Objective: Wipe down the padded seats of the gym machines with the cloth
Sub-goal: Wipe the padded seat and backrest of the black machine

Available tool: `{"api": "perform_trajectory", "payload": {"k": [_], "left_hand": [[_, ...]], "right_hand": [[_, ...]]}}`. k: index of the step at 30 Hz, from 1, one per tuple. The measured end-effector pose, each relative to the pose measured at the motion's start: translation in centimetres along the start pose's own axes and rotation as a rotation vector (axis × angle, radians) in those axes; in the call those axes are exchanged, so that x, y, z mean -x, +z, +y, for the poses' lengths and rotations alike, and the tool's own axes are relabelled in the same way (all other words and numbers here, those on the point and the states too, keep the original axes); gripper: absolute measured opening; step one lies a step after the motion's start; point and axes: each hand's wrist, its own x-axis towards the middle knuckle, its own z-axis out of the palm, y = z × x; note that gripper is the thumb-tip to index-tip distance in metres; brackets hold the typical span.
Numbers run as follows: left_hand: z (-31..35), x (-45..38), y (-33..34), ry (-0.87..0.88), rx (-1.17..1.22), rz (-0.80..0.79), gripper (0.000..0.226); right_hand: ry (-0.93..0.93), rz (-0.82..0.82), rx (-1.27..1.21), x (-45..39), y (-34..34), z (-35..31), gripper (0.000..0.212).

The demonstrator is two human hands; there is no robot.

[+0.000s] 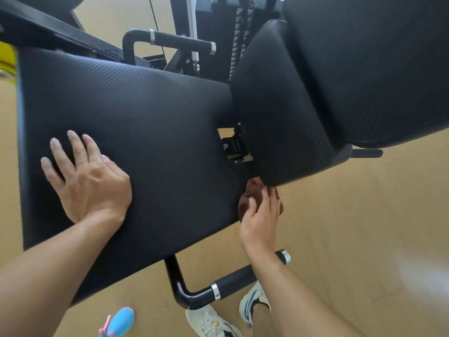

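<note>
Status: right hand (261,215) has a closed grip on the bunched brown cloth (250,198), centre-right of frame, working the near edge of the seat pad (145,132) just below the lower back pad (279,105); left hand (90,176) lies flat, fingers straight, grip open, braced on the seat at centre-left. Progress, est. only: no wipe marks visible on the black ribbed vinyl, so can't confirm what's done; the tall back pad (376,69) at upper right and other machines presumably remain. Room: light wood-look floor (340,239), side handles (233,278) w/ chrome collars, weight stack (243,40) at top centre, blue-pink item (121,321) at bottom left.
</note>
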Motion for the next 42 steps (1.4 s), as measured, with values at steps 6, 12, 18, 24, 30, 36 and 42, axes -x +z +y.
{"api": "perform_trajectory", "payload": {"k": [6, 12, 18, 24, 30, 36, 42], "left_hand": [[0.1, 0.0, 0.1, 0.001, -0.001, 0.006, 0.057], [0.1, 0.1, 0.0, 0.0, 0.012, 0.02, 0.057], [-0.1, 0.1, -0.2, -0.001, 0.034, 0.009, 0.058], [0.1, 0.1, -0.4, -0.005, 0.012, 0.003, 0.069], [0.6, 0.2, -0.6, -0.042, -0.022, -0.004, 0.068], [1.0, 0.0, -0.6, -0.064, -0.054, -0.017, 0.068], [0.9, 0.0, -0.4, -0.062, -0.047, 0.006, 0.066]], "right_hand": [[-0.388, 0.016, 0.026, 4.1, 1.8, -2.8, 0.035], [-0.899, -0.269, 0.174, 5.0, 3.5, -5.3, 0.04], [-1.013, -0.277, 0.224, -0.5, 5.7, -10.2, 0.048], [-0.778, -0.173, 0.199, -11.1, 7.4, -17.6, 0.049], [-0.399, -0.023, 0.066, -17.4, 7.7, -18.3, 0.047], [-0.297, 0.001, -0.046, -19.2, 8.2, -19.5, 0.043], [-0.34, -0.01, 0.004, -20.3, 8.2, -20.7, 0.043]]}}
